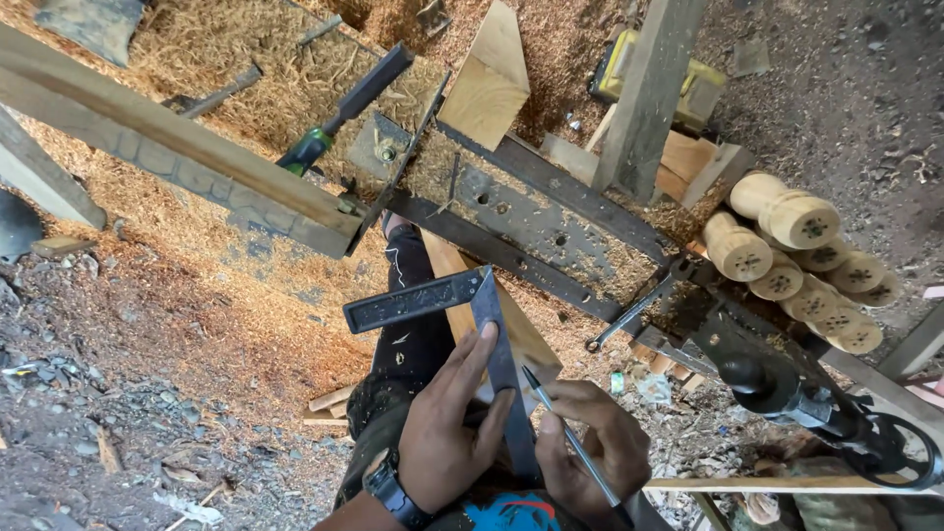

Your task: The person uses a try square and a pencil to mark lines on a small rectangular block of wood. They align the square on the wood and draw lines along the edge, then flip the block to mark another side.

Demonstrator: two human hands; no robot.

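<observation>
Your try square is dark grey steel, its blade a paler grey. The pencil in your right hand is grey with a dark tip. Your watch is black. The plank under the square is pale yellow. The chisel has a green handle and black blade. The turned legs are cream with dark specks on their ends. Orange-tan sawdust covers the ground.
</observation>
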